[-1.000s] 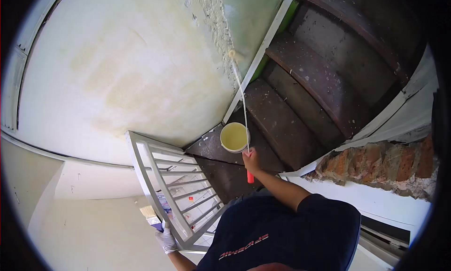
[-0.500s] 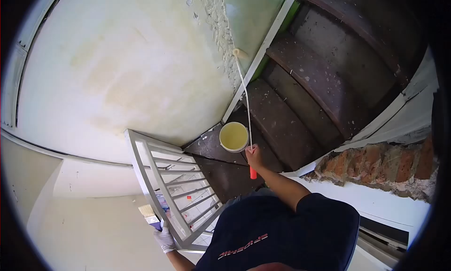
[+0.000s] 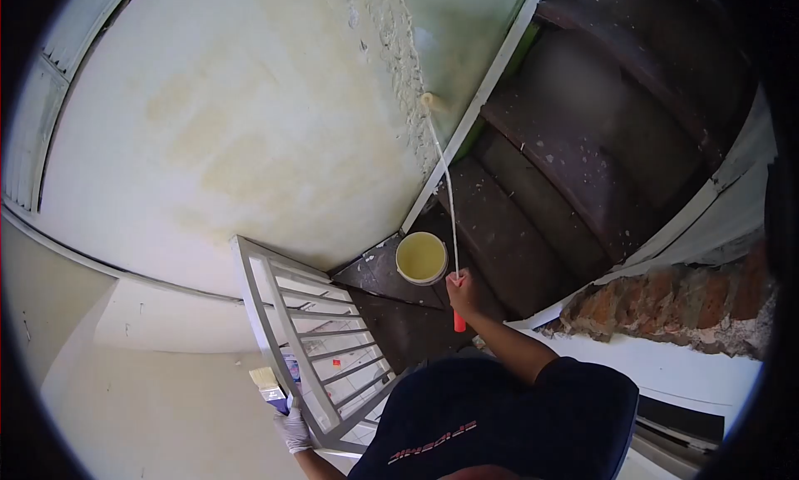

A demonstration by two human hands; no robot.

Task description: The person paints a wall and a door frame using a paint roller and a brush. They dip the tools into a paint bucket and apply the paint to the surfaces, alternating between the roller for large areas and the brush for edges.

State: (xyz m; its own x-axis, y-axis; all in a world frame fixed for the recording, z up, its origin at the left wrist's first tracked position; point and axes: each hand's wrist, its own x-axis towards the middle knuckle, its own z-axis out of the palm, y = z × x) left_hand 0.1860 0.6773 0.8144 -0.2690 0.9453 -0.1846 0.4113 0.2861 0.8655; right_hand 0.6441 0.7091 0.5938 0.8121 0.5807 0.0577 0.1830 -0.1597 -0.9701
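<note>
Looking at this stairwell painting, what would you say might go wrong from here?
The open white bucket of pale yellow paint sits on a dark stair tread just beside the right hand; a swing of the long-handled roller with the red grip might tip it. The roller head works next to crumbling plaster, which may flake into the wet coat. The gloved left hand holds a flat brush against the white metal railing, so grip there seems weak.

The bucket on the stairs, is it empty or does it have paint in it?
It has paint in it. The bucket stands upright with no lid, and pale yellow liquid fills the inside. How deep it goes cannot be told.
</note>
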